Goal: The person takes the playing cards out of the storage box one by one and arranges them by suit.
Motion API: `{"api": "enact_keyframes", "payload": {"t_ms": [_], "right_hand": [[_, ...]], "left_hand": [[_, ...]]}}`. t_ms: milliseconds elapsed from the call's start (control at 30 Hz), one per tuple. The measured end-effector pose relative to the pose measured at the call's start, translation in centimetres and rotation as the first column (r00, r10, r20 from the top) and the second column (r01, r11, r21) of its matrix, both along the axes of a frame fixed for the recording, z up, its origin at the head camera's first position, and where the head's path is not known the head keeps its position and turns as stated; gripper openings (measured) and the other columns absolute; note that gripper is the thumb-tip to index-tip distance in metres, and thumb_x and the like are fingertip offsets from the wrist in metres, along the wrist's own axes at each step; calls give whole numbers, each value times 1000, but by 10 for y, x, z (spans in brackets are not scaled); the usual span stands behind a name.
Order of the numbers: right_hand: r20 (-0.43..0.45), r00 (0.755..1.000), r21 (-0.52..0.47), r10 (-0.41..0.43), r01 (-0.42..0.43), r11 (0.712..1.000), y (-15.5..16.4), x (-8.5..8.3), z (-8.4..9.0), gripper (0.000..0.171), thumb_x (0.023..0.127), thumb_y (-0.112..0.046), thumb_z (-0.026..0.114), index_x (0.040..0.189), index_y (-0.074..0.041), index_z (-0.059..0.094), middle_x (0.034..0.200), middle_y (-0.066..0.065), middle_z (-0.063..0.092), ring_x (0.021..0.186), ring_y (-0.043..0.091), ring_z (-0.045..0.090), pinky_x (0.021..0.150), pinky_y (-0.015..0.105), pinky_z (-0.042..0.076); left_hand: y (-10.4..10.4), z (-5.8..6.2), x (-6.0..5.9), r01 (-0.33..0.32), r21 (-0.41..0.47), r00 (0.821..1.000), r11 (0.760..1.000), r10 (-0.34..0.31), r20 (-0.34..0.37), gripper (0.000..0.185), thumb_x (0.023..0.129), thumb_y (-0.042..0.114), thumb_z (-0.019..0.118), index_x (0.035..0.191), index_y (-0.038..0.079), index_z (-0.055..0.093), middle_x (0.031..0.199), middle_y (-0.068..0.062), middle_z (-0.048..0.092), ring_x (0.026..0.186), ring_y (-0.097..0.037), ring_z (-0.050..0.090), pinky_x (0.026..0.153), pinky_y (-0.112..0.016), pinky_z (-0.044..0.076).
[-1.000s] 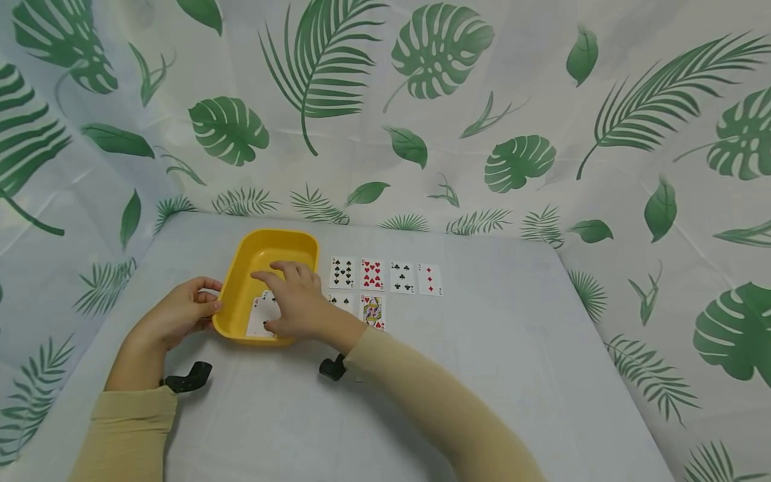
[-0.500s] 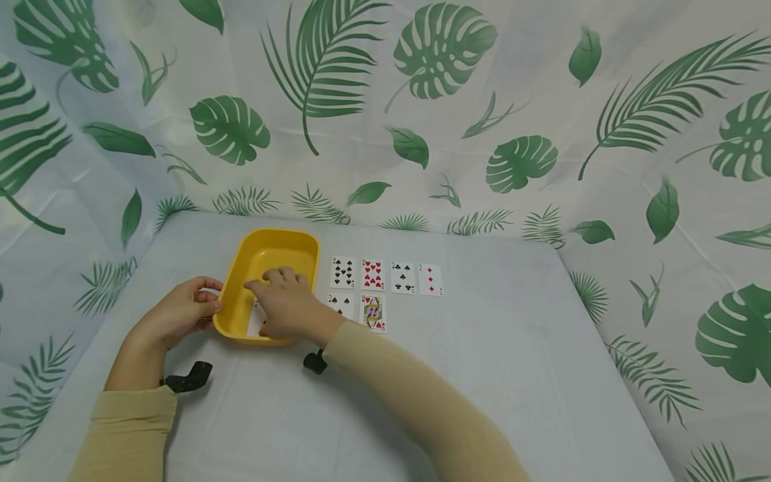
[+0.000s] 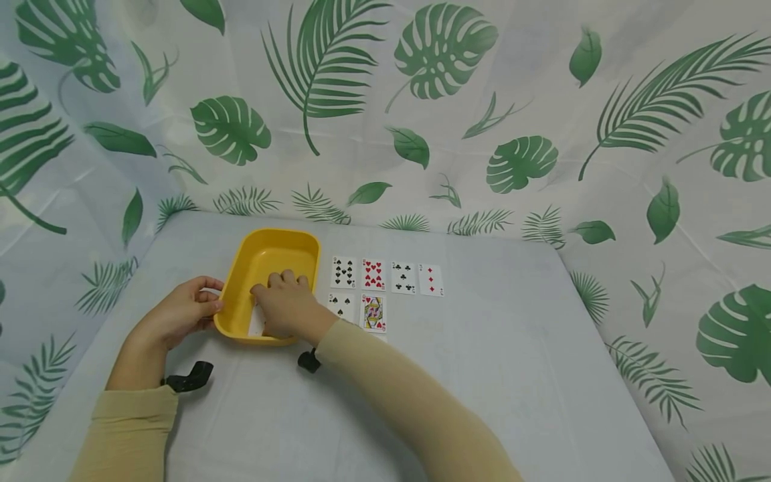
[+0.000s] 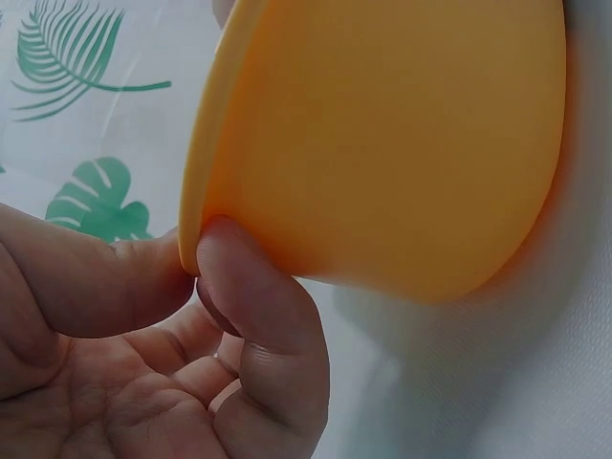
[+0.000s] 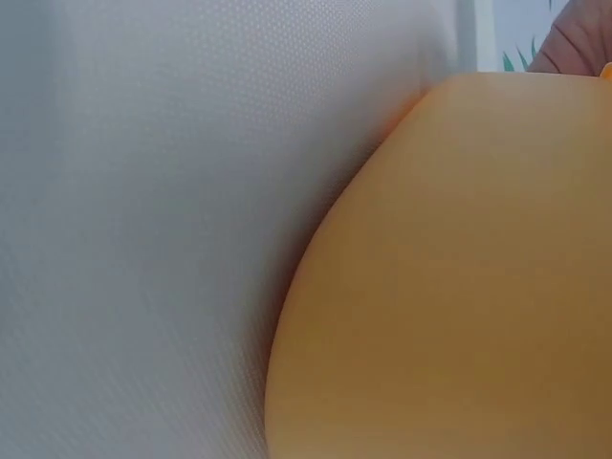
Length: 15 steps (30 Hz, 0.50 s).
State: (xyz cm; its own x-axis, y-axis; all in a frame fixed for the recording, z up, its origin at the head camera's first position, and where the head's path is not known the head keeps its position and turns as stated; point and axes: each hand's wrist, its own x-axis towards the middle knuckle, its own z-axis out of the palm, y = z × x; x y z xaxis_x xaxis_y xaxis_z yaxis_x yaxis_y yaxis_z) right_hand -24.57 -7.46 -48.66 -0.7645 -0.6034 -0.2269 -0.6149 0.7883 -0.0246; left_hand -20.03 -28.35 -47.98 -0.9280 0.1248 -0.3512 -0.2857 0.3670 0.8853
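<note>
My left hand (image 3: 181, 308) pinches the near left rim of a yellow plastic tray (image 3: 274, 258); in the left wrist view the thumb (image 4: 105, 282) and a bent finger (image 4: 263, 316) close on that rim. My right hand (image 3: 288, 306) reaches into the tray's near end, fingers bent downward over a white playing card (image 3: 255, 323) on its floor. Most of the card is covered by this hand. The fingertips are hidden, so I cannot tell whether they grip it. The right wrist view shows only the tray's outer wall (image 5: 449, 287) and the table.
Right of the tray, a row of face-up playing cards includes a spade card (image 3: 343, 272), a heart card (image 3: 373, 274), a five of clubs (image 3: 403, 277) and a three of diamonds (image 3: 430, 280). Nearer lie another spade card (image 3: 340, 304) and a queen of hearts (image 3: 373, 313).
My right hand has moved slightly left and down into the tray, its spread fingers now bent and covering more of the cards there. The left hand and tray stay in place.
</note>
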Motion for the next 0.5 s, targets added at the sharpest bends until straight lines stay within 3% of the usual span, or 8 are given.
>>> {"api": "enact_keyframes", "payload": {"t_ms": [300, 500], "right_hand": [[16, 1000, -12, 7, -7, 1000, 1, 1, 5, 67, 95, -44, 78, 156, -41, 50, 142, -5, 56, 128, 21, 47, 111, 46, 40], [19, 1000, -16, 17, -17, 1000, 3, 1, 6, 69, 93, -53, 79, 156, -46, 50, 143, -5, 53, 125, 21, 47, 106, 46, 42]], "left_hand": [[-1, -2, -1, -1, -2, 1000, 1000, 1, 5, 48, 108, 5, 57, 148, -9, 35, 102, -5, 60, 82, -12, 64, 74, -29, 62], [0, 0, -1, 0, 1, 1000, 1000, 0, 8, 47, 108, 5, 57, 148, -9, 35, 101, -5, 61, 81, -13, 64, 74, -28, 61]]}}
